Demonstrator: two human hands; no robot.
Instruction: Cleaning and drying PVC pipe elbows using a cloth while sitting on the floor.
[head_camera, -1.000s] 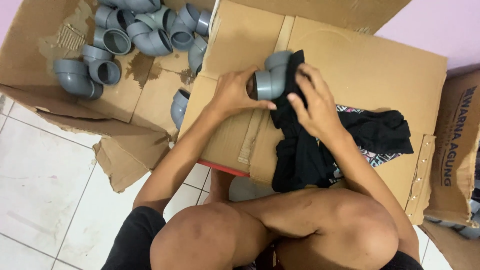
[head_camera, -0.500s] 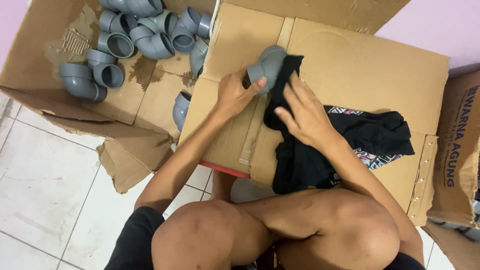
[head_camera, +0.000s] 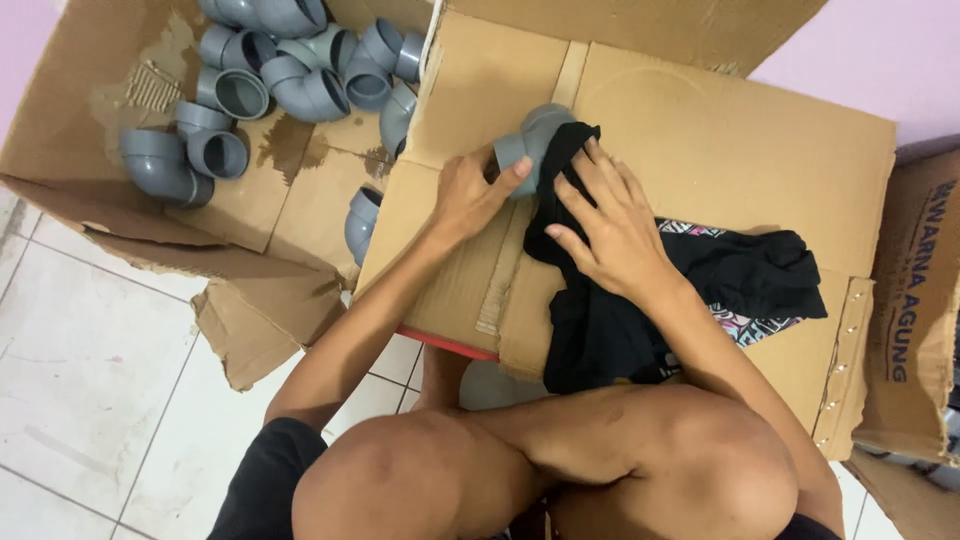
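My left hand (head_camera: 468, 190) grips a grey plastic pipe elbow (head_camera: 530, 137) over the flat cardboard sheet (head_camera: 720, 130) in front of me. My right hand (head_camera: 607, 225) presses a black cloth (head_camera: 610, 310) against the elbow's right side, fingers spread over the fabric. The cloth trails down across the cardboard toward my knees, with a patterned patch showing at its right. Part of the elbow is hidden under the cloth and my fingers.
An open cardboard box (head_camera: 90, 180) at the upper left holds several more grey pipe elbows (head_camera: 285, 70). Another elbow (head_camera: 360, 220) lies by the sheet's left edge. A second box (head_camera: 915, 300) stands at the right. White floor tiles (head_camera: 90, 380) lie at the lower left.
My left hand has turned the elbow, so its open end no longer faces me. My right hand slid with the cloth along its side and opened its fingers wider.
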